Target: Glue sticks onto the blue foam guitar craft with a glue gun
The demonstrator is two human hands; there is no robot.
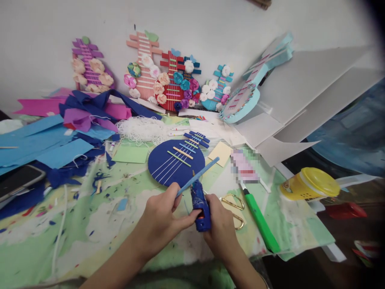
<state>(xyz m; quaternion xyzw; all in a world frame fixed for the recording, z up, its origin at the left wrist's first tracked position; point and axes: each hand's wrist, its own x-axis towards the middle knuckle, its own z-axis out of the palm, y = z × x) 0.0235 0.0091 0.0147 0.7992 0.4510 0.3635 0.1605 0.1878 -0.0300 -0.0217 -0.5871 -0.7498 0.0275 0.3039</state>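
Note:
My left hand (159, 220) pinches a thin light-blue stick (200, 173) that slants up to the right. My right hand (221, 228) grips a blue glue gun (199, 202), its nozzle pointing up at the stick. Just beyond lies a dark blue foam guitar shape (176, 162) with white strings and small coloured sticks across its round body and neck.
Gold-handled scissors (236, 208) and a green-handled cutter (260, 220) lie right of my hands. A yellow-lidded jar (309, 184) sits further right. Finished flower-decorated guitars (168, 80) lean on the wall. Blue and pink paper scraps (60, 132), white string (140, 129) and a phone (18, 180) are left.

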